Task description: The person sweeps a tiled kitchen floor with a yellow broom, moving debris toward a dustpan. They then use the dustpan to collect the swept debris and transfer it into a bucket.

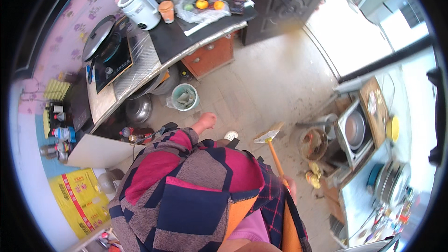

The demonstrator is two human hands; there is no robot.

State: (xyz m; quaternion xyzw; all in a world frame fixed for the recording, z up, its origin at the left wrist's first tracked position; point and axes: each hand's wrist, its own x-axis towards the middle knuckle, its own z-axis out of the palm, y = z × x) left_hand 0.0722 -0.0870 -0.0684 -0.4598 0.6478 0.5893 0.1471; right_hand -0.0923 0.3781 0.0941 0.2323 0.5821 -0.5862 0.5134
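Observation:
My right hand [291, 186] is closed around the orange handle of a broom [268, 136], whose bristles rest on the tiled floor ahead of me, wrapped near the neck in something pale. On the other side, my left hand [208, 120] hangs over the floor with its fingers curled in; I see nothing in it. Just beyond that hand stands a pale green bucket [184, 97] with a liner and crumpled waste inside. The toe of a white shoe with holes [231, 135] shows beneath my patterned coat.
Along the left runs a counter [196, 47] with an induction cooker, a white kettle and bagged fruit. To the right are a stove [355, 129], a round bin [314, 143] and yellow packets on the floor. A dark door [283, 3] stands by a bright doorway.

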